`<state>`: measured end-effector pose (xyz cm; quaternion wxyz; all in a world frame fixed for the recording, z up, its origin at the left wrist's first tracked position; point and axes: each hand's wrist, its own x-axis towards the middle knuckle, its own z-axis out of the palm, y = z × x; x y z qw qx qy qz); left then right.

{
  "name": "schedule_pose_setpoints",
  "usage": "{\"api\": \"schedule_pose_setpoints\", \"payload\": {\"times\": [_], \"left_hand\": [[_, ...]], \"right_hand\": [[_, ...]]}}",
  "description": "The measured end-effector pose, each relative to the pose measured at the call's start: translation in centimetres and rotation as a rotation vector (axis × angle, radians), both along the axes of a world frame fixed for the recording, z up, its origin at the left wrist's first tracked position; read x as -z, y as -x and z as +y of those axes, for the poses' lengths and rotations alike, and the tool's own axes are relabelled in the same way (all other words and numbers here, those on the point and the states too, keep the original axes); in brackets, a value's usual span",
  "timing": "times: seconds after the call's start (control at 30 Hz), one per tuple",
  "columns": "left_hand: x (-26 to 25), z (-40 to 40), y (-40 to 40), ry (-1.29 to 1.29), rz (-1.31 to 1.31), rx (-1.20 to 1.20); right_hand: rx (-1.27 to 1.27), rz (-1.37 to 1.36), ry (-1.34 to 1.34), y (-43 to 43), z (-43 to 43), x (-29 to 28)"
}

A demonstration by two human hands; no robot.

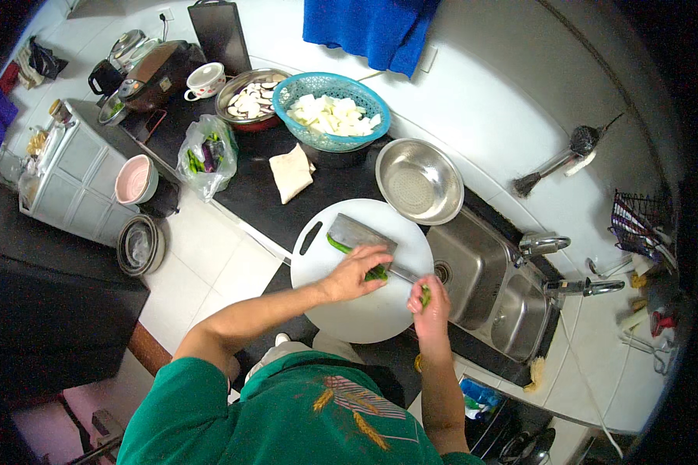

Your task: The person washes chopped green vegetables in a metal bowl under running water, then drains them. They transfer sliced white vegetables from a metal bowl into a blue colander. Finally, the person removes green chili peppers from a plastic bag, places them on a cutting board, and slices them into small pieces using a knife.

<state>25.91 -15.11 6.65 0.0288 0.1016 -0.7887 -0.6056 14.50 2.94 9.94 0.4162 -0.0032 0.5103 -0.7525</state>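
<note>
On the round white cutting board (349,325) lies a green pepper (338,244), partly hidden by a cleaver and my fingers. My left hand (360,272) presses on the green pieces beside the cleaver's blade, its fingers curved over them. The cleaver (360,231) has a wide metal blade, and its handle runs into my right hand (429,296), which is closed around it. A bit of green shows at my right hand's fingers. Just beyond the board stands a perforated steel colander (413,189). A folded beige cloth (291,173) lies on the dark counter.
A blue-green plastic basket (378,107) holds pale cut chunks, beside a metal bowl (224,113) of sliced pieces. A plastic bag (227,165) contains green and purple vegetables. The double sink (471,261) lies right of the board, with faucets (544,242) behind it.
</note>
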Motion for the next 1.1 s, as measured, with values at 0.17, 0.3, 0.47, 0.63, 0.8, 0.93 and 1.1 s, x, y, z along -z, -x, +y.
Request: {"api": "schedule_pose_setpoints", "payload": {"times": [0.17, 0.3, 0.47, 0.63, 0.8, 0.93, 1.1], "left_hand": [[-5.5, 2.7, -4.5, -1.585, 0.087, -0.489], [-5.6, 0.4, -10.4, -1.769, 0.494, -0.545], [-4.0, -1.4, -18.9, -1.832, 0.955, -0.297], [-3.5, -0.9, -27.5, -1.707, 0.598, -0.986], [3.4, 1.7, -36.2, -1.743, 0.622, -1.145], [10.3, 5.3, -46.1, -1.69, 0.446, -1.624], [19.0, 11.4, -58.9, -1.551, 0.187, -2.096]], "right_hand": [[-0.129, 1.281, 0.046, -8.6, -8.9, -2.7], [-0.213, 1.536, 0.243, -14.9, -12.4, -7.1], [-0.461, 1.696, 0.302, -22.0, -15.9, -6.3], [-0.764, 1.87, 0.118, -27.7, -18.3, -3.9], [-1.149, 1.69, 0.284, -33.1, -16.9, -1.6], [-1.21, 1.704, 0.161, -32.7, -16.4, 0.8], [-1.215, 1.747, -0.082, -27.3, -14.9, 5.0]]}}
